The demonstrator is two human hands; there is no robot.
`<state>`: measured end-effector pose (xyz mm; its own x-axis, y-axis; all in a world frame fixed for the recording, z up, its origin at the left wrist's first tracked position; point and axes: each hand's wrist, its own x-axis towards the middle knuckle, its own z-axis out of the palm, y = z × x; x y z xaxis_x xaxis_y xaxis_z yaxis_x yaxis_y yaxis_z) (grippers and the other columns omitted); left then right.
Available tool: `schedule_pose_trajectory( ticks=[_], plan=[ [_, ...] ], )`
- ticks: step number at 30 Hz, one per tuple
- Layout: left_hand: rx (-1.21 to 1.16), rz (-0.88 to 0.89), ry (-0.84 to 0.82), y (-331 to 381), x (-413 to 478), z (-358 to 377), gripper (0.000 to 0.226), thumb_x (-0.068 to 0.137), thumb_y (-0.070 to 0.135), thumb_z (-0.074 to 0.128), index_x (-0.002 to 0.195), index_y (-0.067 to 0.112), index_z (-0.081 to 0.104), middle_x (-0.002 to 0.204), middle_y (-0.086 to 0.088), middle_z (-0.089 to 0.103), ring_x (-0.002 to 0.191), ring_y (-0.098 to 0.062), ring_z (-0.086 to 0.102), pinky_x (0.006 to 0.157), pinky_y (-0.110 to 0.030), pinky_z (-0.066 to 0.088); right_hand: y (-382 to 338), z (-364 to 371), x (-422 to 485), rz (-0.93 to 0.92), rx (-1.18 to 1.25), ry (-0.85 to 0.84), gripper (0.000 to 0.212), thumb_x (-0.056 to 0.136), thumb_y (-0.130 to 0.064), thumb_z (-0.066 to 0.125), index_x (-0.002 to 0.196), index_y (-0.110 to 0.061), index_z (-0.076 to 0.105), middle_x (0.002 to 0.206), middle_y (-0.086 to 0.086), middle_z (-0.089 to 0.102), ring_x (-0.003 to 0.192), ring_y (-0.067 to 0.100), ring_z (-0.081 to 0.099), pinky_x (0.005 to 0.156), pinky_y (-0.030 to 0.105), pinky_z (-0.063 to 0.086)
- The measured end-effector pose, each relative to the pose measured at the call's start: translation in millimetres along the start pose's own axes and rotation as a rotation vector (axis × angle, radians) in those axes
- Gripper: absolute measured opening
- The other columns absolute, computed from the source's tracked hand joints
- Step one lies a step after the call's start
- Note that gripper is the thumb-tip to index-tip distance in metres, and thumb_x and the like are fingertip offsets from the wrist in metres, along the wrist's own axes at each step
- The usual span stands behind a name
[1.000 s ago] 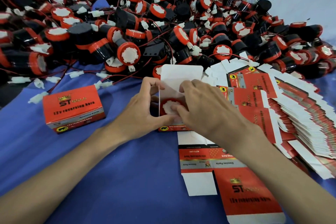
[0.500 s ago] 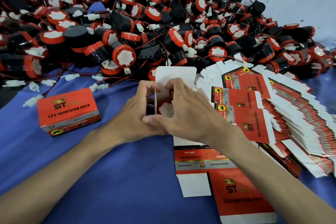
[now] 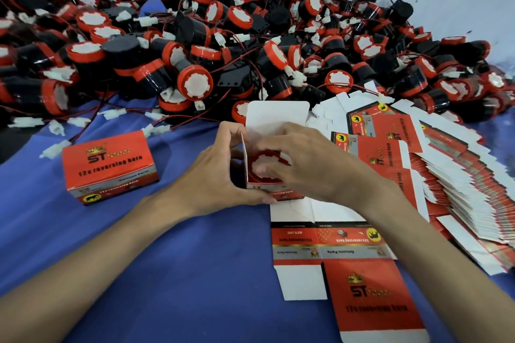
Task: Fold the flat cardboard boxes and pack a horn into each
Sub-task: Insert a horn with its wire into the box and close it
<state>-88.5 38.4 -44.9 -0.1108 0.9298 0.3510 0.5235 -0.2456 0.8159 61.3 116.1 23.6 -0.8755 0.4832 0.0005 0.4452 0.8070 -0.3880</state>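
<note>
Beside the flat boxes (image 3: 451, 175), left hand (image 3: 214, 175) grips box (image 3: 276, 117); grip of right hand (image 3: 315, 164) unclear.

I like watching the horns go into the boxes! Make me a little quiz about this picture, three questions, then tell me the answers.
1. True or false: the open box in the middle already has a horn in it.
2. Where is the closed box? A) on the blue cloth, left of the left hand; B) on a shelf; C) in a bucket.
3. Fill in: the ____ hand's fingers lie over the horn.
Key: 1 true; 2 A; 3 right hand.
</note>
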Motion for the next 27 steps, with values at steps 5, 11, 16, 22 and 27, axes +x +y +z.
schedule_pose_trajectory(
  ticks=[5,11,16,22,27],
  plan=[
    [0.04,0.039,0.003,1,0,1,0.067,0.051,0.057,0.076,0.095,0.058,0.025,0.099,0.044,0.047,0.089,0.011,0.054,0.07,-0.006,0.041,-6,7,-6,0.063,-0.246,0.07,0.042,0.086,-0.053,0.056,0.121,-0.029,0.054,0.122,0.001,0.047,0.104,0.023,0.053,0.079,0.03,0.038],
    [0.031,0.078,0.015,-1,0,2,0.067,0.055,0.053,0.076,0.102,0.047,0.029,0.103,0.041,0.048,0.091,0.008,0.056,0.07,-0.006,0.042,-13,12,-6,0.106,-0.261,0.124,0.034,0.089,-0.038,0.052,0.118,-0.021,0.052,0.103,0.006,0.038,0.09,0.024,0.046,0.071,0.027,0.033],
    [0.018,0.074,0.006,-3,0,2,0.066,0.055,0.05,0.075,0.103,0.038,0.032,0.104,0.04,0.049,0.092,0.006,0.057,0.07,-0.008,0.044,-19,17,-9,0.091,-0.271,0.134,0.02,0.092,-0.029,0.045,0.108,-0.018,0.048,0.094,0.004,0.026,0.079,0.018,0.031,0.067,0.026,0.029],
    [0.009,0.041,0.008,-1,0,1,0.066,0.053,0.05,0.073,0.101,0.044,0.029,0.098,0.044,0.048,0.086,0.01,0.055,0.066,-0.006,0.042,-19,20,-10,0.047,-0.189,0.214,0.025,0.088,-0.023,0.047,0.105,-0.016,0.031,0.092,0.0,0.045,0.076,0.017,0.041,0.069,0.028,0.033],
    [0.045,0.063,0.0,2,0,0,0.063,0.055,0.049,0.071,0.101,0.049,0.029,0.098,0.048,0.045,0.084,0.016,0.052,0.064,-0.003,0.039,-23,21,-10,0.081,-0.243,0.248,0.022,0.087,-0.027,0.049,0.092,-0.016,0.03,0.097,0.001,0.03,0.074,0.014,0.039,0.065,0.024,0.038]
  ],
)
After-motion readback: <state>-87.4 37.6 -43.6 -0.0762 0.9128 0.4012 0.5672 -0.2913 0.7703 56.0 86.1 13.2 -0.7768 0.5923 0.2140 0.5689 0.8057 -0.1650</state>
